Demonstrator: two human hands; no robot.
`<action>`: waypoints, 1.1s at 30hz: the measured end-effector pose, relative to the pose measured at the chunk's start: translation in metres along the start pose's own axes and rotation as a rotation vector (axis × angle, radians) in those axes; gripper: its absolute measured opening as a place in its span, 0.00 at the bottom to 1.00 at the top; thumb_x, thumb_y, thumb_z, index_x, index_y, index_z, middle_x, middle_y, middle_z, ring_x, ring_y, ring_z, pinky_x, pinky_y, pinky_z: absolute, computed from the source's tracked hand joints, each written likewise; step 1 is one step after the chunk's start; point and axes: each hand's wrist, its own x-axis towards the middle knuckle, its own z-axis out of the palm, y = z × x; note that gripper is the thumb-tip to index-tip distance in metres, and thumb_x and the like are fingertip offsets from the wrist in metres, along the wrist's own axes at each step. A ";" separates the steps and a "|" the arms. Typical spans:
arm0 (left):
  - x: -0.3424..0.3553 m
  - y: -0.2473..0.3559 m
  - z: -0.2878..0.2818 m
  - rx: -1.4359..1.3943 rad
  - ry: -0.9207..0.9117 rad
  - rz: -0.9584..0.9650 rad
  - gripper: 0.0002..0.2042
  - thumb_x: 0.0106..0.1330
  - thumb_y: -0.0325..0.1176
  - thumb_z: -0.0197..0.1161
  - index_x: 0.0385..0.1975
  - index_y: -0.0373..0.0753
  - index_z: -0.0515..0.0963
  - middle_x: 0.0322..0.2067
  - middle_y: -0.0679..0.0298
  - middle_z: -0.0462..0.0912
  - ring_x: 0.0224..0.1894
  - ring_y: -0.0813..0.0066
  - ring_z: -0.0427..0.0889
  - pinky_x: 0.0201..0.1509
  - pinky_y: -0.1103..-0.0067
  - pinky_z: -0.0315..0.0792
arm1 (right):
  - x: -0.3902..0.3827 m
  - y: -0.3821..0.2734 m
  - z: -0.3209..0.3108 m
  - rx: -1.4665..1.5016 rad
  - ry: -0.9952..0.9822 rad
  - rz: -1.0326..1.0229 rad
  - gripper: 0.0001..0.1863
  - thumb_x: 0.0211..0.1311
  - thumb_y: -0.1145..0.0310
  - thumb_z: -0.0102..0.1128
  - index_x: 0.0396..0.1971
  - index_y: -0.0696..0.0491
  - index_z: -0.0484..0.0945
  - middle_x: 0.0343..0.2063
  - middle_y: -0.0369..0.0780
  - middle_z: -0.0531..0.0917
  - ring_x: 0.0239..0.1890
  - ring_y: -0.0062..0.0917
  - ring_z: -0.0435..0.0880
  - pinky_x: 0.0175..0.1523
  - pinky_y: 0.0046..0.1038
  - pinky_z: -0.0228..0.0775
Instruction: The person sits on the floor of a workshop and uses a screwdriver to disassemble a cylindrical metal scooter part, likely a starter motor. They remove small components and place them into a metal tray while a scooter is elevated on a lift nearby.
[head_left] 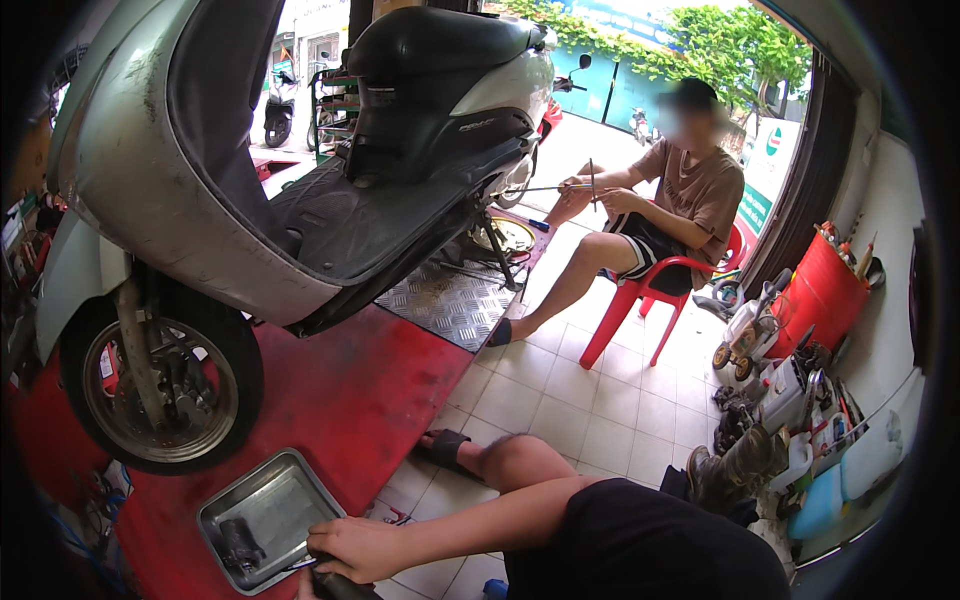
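Near the lower edge, my right hand (358,548) is closed at the near corner of a metal tray (325,488), with its fingers wrapped over a dark rounded part (345,587). A thin, light-coloured piece (300,565) juts out by the fingertips over the tray's rim. Of my left hand (306,588) only a bit of finger shows below, close to that dark part; the rest is cut off by the frame. Inside the tray lies a dark, blocky part (240,546). The tray rests on a red platform (330,400).
A grey scooter (180,180) stands on the platform, its front wheel (165,385) beyond the tray. To the right, another person (690,190) sits on a red plastic chair (655,290), holding a thin rod. A red drum (820,290), boots (715,470) and containers line the right wall.
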 end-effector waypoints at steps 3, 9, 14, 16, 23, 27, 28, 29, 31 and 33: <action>0.001 0.001 -0.001 -0.015 -0.006 0.010 0.22 0.74 0.55 0.42 0.51 0.46 0.75 0.43 0.59 0.82 0.37 0.57 0.83 0.35 0.62 0.80 | 0.002 -0.008 -0.005 0.036 -0.004 0.033 0.15 0.62 0.66 0.63 0.41 0.61 0.75 0.40 0.49 0.78 0.47 0.49 0.80 0.50 0.45 0.73; -0.003 -0.004 -0.003 -0.009 -0.011 0.024 0.24 0.74 0.54 0.42 0.52 0.42 0.75 0.44 0.59 0.82 0.38 0.58 0.83 0.38 0.64 0.80 | -0.001 -0.007 -0.007 0.100 0.022 -0.002 0.14 0.59 0.67 0.65 0.37 0.62 0.76 0.38 0.50 0.79 0.45 0.49 0.80 0.49 0.44 0.73; -0.015 -0.003 0.016 -0.021 0.033 0.059 0.23 0.75 0.53 0.43 0.53 0.42 0.75 0.43 0.59 0.82 0.38 0.60 0.84 0.38 0.66 0.80 | 0.001 0.004 -0.007 0.120 0.036 -0.110 0.13 0.56 0.69 0.68 0.35 0.62 0.77 0.35 0.48 0.79 0.41 0.48 0.81 0.44 0.42 0.73; -0.011 -0.003 0.014 -0.012 0.011 0.050 0.23 0.75 0.53 0.43 0.53 0.42 0.75 0.43 0.59 0.82 0.39 0.59 0.84 0.38 0.66 0.80 | 0.001 0.010 -0.007 0.121 0.015 -0.117 0.15 0.58 0.69 0.67 0.41 0.62 0.78 0.35 0.46 0.78 0.40 0.44 0.81 0.42 0.40 0.73; -0.004 -0.003 0.003 -0.056 0.005 0.053 0.24 0.75 0.53 0.42 0.54 0.40 0.75 0.45 0.57 0.82 0.40 0.58 0.84 0.38 0.64 0.81 | 0.001 -0.005 -0.022 0.069 -0.022 -0.101 0.14 0.56 0.69 0.68 0.39 0.60 0.79 0.34 0.45 0.78 0.38 0.44 0.80 0.42 0.40 0.73; 0.001 -0.006 0.001 -0.085 -0.190 0.144 0.26 0.72 0.55 0.45 0.56 0.41 0.72 0.50 0.59 0.81 0.46 0.59 0.85 0.46 0.59 0.81 | 0.006 0.009 -0.012 0.097 0.108 -0.280 0.15 0.54 0.67 0.70 0.38 0.60 0.80 0.34 0.48 0.79 0.38 0.44 0.82 0.41 0.38 0.75; 0.001 -0.007 -0.002 -0.054 -0.137 0.126 0.26 0.72 0.55 0.46 0.55 0.40 0.74 0.48 0.59 0.82 0.45 0.59 0.85 0.42 0.57 0.82 | 0.004 0.004 -0.021 0.108 0.086 -0.220 0.13 0.54 0.67 0.71 0.35 0.59 0.81 0.31 0.47 0.79 0.34 0.44 0.82 0.37 0.38 0.75; -0.001 -0.009 0.003 -0.047 -0.132 0.108 0.25 0.71 0.56 0.46 0.52 0.40 0.76 0.46 0.59 0.83 0.44 0.59 0.85 0.43 0.57 0.81 | 0.001 0.009 -0.026 0.070 0.128 -0.248 0.12 0.54 0.67 0.71 0.32 0.59 0.82 0.27 0.45 0.79 0.29 0.43 0.82 0.33 0.37 0.75; -0.017 -0.002 0.010 -0.029 -0.133 0.130 0.26 0.71 0.56 0.50 0.50 0.37 0.76 0.43 0.55 0.84 0.41 0.59 0.85 0.45 0.63 0.80 | 0.008 -0.002 -0.032 0.118 0.133 -0.206 0.12 0.54 0.66 0.72 0.31 0.59 0.82 0.26 0.44 0.78 0.29 0.41 0.82 0.33 0.37 0.73; -0.035 0.006 0.017 -0.096 -0.112 0.109 0.24 0.72 0.54 0.51 0.51 0.38 0.76 0.39 0.57 0.83 0.35 0.57 0.85 0.41 0.65 0.80 | 0.012 -0.022 -0.046 0.099 0.169 -0.183 0.11 0.58 0.69 0.69 0.34 0.61 0.81 0.30 0.46 0.78 0.34 0.38 0.81 0.37 0.34 0.71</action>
